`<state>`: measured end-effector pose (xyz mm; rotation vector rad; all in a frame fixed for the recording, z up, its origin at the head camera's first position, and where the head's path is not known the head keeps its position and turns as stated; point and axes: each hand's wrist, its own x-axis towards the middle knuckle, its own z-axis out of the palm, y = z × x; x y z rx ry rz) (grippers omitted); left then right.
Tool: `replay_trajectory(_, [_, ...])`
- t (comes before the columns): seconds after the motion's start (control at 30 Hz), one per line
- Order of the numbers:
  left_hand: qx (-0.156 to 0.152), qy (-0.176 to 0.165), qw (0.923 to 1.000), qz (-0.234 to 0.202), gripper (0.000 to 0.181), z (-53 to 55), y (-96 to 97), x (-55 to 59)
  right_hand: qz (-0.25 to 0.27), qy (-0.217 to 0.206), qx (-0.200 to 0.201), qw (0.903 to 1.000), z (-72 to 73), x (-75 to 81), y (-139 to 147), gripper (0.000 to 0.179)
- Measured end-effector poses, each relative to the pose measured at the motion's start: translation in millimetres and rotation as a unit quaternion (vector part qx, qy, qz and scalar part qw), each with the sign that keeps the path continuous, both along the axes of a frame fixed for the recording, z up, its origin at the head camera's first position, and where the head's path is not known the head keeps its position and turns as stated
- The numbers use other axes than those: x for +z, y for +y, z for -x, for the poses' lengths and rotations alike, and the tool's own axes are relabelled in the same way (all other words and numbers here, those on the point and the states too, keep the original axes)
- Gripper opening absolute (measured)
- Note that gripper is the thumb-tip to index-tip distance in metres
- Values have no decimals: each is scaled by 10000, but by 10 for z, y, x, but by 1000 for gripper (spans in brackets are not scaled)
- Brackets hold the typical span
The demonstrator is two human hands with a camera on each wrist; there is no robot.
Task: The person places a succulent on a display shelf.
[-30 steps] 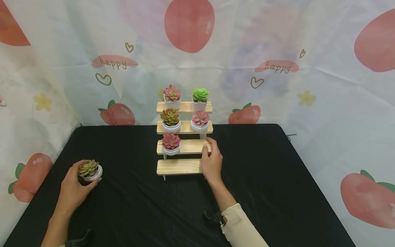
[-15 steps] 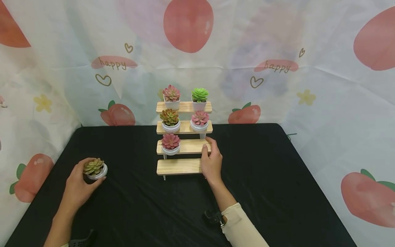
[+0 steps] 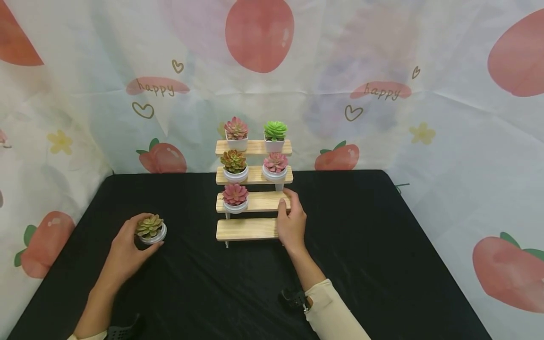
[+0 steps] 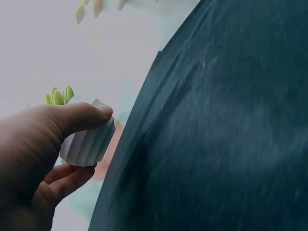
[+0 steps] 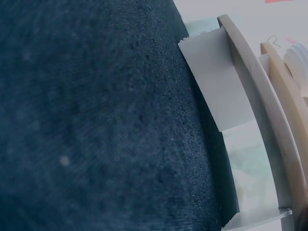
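Note:
My left hand (image 3: 127,250) grips a white pot with a yellow-green succulent (image 3: 149,226) left of the wooden tiered shelf (image 3: 246,229). In the left wrist view, thumb and fingers pinch the ridged side of the pot (image 4: 89,144), which looks lifted off the black cloth. At the shelf's right end, my right hand (image 3: 292,224) holds the two lower tiers, thumb in front and index finger reaching up behind; its other fingers are hidden. A dark pink potted succulent (image 3: 235,196) sits at the left of the third tier. The lowest tier's visible part bears no pot.
Two square-potted succulents, a pink one (image 3: 236,132) and a bright green one (image 3: 275,134), stand on the top tier. Below them are a red-green succulent (image 3: 234,164) and a pink one (image 3: 276,166). A black cloth (image 3: 374,245) covers the table before a patterned curtain (image 3: 272,99).
My left hand has moved right and slightly away from me, carrying the yellow-green succulent closer to the shelf. My right hand has stayed in place on the shelf's right end.

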<state>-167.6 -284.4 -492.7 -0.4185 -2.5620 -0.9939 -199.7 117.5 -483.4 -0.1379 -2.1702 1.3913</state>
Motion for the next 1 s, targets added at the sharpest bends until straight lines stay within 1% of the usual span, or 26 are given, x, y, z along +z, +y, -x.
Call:
replay_trajectory(0.07, [-122, 42, 9999, 5, 83, 12, 64, 6, 1, 15, -3, 10000, -2, 0, 4, 31])
replay_trajectory(0.27, [-302, 131, 9994, 91, 84, 39, 233, 51, 43, -14, 26, 10000, -4, -3, 7, 31])
replay_trajectory(0.47, [-572, 181, 9981, 143, 85, 17, 392, 127, 47, -35, 22, 10000, -8, 5, -1, 31])
replay_trajectory(0.7, [-900, 338, 9951, 212, 88, 2, 540, 210, 58, -24, -3, 10000, 0, 21, 10, 31])
replay_trajectory(0.83, [-1053, 334, 9936, 239, 88, -25, 622, 240, 141, -32, 7, 9999, -1, 18, 16, 34])
replay_trajectory(1.0, [-1198, 240, 9923, 204, 89, -52, 713, 259, 282, -50, 52, 9996, -13, 23, 10, 39])
